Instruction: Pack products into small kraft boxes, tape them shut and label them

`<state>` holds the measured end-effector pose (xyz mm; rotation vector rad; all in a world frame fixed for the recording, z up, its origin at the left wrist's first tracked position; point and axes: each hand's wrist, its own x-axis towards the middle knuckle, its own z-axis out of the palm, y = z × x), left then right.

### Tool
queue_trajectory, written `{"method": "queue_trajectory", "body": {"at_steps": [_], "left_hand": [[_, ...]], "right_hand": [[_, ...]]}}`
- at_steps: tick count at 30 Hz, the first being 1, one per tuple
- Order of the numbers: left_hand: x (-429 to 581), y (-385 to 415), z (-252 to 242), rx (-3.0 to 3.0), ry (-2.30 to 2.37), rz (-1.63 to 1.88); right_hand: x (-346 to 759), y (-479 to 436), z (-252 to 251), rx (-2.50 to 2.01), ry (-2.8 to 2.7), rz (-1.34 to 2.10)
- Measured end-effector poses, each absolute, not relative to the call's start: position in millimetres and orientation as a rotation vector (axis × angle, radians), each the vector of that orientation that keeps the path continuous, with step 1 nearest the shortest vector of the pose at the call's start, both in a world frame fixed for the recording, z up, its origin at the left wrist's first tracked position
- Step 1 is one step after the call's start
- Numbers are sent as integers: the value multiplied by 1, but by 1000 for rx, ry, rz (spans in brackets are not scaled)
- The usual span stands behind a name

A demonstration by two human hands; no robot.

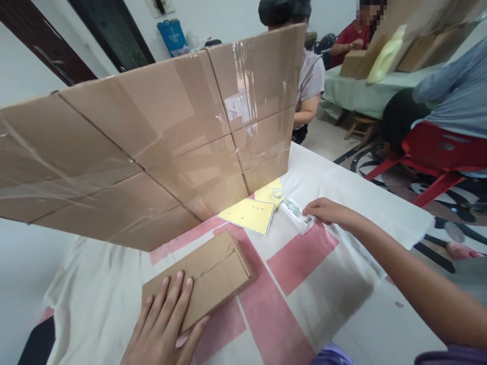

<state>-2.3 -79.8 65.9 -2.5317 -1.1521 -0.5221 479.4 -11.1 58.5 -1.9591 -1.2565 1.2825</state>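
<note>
My left hand (165, 322) lies flat, fingers spread, on the near end of a flat brown cardboard piece (216, 271) on the table. My right hand (327, 210) reaches out to a white tape dispenser (294, 215), its fingers curled and touching the dispenser's right end. Whether it grips the dispenser I cannot make out. A yellow card with small holes (249, 215) lies just left of the dispenser, and a small clear tape roll (278, 193) sits behind it.
A tall taped cardboard wall (152, 142) stands across the table at the back. The table wears a white and pink cloth (300, 263). Beyond it sit other people, a red plastic chair (437, 157) and a green-covered table (361, 91).
</note>
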Motion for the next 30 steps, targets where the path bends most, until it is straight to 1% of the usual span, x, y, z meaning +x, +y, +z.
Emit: {"method": "queue_trajectory", "body": {"at_steps": [5, 9, 15, 25, 30], "left_hand": [[-2, -80, 66, -2537, -1170, -525], [-2, -81, 65, -2526, -1214, -510], [-3, -84, 67, -2542, -1269, -472], [4, -88, 72, -2540, -1310, -516], [5, -88, 72, -2527, -1333, -534]], "right_hand": [[479, 4, 60, -1955, -1261, 1480], [477, 4, 62, -1961, -1218, 1520], [475, -6, 67, -1915, -1172, 1430], [464, -9, 71, -2029, -1179, 1171], [460, -10, 77, -1972, -1134, 1226]]}}
